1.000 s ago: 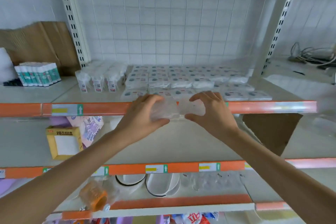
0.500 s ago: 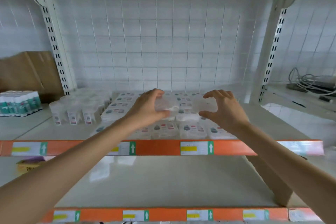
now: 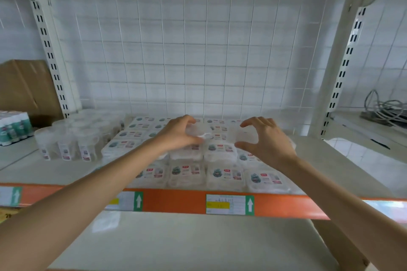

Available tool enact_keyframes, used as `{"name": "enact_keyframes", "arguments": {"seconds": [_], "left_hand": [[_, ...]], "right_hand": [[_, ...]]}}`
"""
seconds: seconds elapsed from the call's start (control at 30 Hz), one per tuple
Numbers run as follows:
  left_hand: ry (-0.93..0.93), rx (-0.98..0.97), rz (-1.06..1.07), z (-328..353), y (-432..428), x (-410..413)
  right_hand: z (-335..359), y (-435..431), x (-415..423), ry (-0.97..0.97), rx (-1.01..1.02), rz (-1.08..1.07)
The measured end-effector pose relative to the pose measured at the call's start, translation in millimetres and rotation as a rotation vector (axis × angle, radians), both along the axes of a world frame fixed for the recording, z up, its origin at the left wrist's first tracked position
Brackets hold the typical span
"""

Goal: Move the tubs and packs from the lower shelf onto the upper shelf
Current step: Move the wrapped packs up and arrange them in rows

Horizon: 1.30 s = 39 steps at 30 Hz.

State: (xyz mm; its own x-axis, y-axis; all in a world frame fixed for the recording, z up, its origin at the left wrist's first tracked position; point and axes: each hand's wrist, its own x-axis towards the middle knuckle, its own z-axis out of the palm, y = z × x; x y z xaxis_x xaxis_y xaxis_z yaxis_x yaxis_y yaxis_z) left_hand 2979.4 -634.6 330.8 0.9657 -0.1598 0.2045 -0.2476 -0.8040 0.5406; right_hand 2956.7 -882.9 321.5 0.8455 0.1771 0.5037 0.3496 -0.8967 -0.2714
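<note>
My left hand (image 3: 176, 136) grips a clear pack (image 3: 199, 133); my right hand (image 3: 267, 143) grips a second pack (image 3: 244, 136), both above stacked packs (image 3: 222, 175) on the upper shelf (image 3: 330, 160).

left hand (image 3: 176, 135), right hand (image 3: 269, 144) lifted clear packs (image 3: 244, 136), now over upper shelf (image 3: 330, 160)

A brown cardboard sheet (image 3: 26, 88) leans at the left edge, with green-and-white bottles (image 3: 13, 126) bundled just below it. Grey cables (image 3: 383, 108) lie coiled at the right edge. A white wire grid (image 3: 198, 50) fills the centre.
</note>
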Motion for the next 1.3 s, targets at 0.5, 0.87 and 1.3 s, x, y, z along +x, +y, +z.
{"name": "enact_keyframes", "arguments": {"seconds": [0.5, 0.87, 1.3], "left_hand": [[-0.048, -0.222, -0.148, 25.9, -0.6, 18.3], [0.211, -0.55, -0.298, 23.0, -9.3, 19.3], [0.087, -0.588, -0.312, 20.3, -22.1, 7.7]], "right_hand": [[6.2, 38.2, 28.2, -0.081, 0.073, 0.135], [-1.9, 46.7, 26.9, -0.235, 0.185, 0.241], [11.4, 23.6, 27.8, 0.23, 0.625, 0.337]]}}
